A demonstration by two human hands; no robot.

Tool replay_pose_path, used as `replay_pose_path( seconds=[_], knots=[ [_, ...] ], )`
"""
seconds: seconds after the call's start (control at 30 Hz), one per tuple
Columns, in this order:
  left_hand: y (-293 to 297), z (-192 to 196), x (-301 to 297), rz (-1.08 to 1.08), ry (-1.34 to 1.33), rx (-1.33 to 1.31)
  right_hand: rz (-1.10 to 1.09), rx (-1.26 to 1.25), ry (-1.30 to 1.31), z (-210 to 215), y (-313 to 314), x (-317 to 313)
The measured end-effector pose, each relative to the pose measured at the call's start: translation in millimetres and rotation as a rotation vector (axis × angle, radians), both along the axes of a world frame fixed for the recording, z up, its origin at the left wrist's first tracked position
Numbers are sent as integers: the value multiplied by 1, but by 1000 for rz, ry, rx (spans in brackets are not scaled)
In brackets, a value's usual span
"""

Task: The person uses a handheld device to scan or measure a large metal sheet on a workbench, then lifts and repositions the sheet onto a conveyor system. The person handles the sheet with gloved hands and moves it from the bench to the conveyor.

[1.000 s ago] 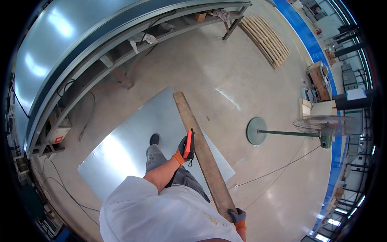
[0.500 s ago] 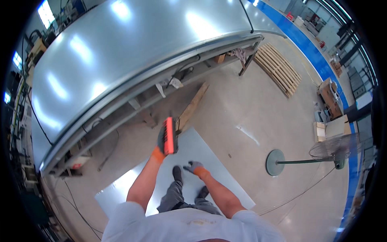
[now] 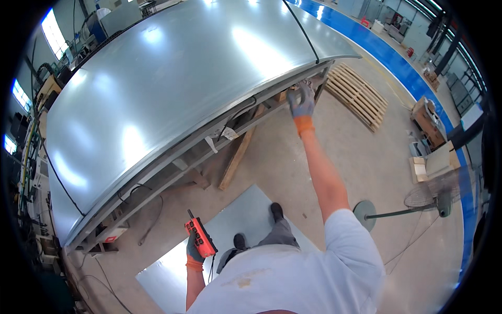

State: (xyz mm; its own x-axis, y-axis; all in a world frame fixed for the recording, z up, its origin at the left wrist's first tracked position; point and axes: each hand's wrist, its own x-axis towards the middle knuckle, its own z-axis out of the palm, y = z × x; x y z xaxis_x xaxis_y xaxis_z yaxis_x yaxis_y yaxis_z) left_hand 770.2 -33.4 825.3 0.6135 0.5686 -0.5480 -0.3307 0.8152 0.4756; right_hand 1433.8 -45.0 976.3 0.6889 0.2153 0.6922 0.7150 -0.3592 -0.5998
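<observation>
So the orange remote control [image 3: 200, 238] with its dark buttons sits low in the left hand [image 3: 194, 250], fingers wrapped tight around its lower end, held just in front of the person's body above a flat metal sheet on the floor [image 3: 230, 230]. It's tilted, with a small black stub poking out the top toward the big machine.

The right hand [image 3: 301, 99] is stretched way out (arm fully extended) to the edge of the huge curved metal sheet [image 3: 172, 89], right where the sheet's rim meets the steel frame [image 3: 209, 141] underneath. Grey glove with an orange cuff; fingers look spread against the frame, but it's too small to tell whether they're actually gripping anything there.

A wooden plank [image 3: 238, 154] leans from the floor up under the frame, just left of that outstretched arm. Both shoes stand on the floor sheet.

Further out: a wooden pallet [image 3: 358, 94] lies beyond the right hand, well apart from the person. A pedestal fan [image 3: 436, 196] stands off to the right with its round base [image 3: 364, 215] near the person's shoulder in the view. Cardboard boxes [image 3: 431, 159] sit just behind the fan, and a blue floor strip [image 3: 387, 57] runs along the far side.
</observation>
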Motion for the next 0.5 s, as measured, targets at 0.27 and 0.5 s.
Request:
replay_pose_path(
  seconds=[0.27, 0.5],
  knots=[
    [-37, 78, 167, 218, 45, 51, -319, -215, -41, 56, 48, 267],
    [-84, 113, 263, 319, 69, 128, 116, -419, 258, 63, 70, 370]
  ],
)
